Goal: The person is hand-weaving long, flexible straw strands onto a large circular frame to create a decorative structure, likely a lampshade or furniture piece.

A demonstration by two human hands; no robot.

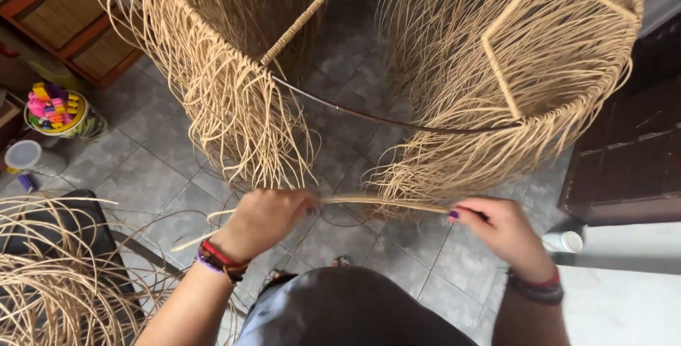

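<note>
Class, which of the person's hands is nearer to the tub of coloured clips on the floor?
Left. The left hand is right of and below the tub of clips; the right hand is much farther right.

Weaving workshop — rattan strands (pixel 234 105) everywhere.

White bottle (pixel 564 242) on floor, lower right.

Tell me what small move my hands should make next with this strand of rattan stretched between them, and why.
Probably draw the strand taut and guide it up toward the bare dark frame rod. The left hand and right hand both grip it level, just under the loose hanging fibres, and that stretch of rod between the two woven sections looks unwrapped.
</note>
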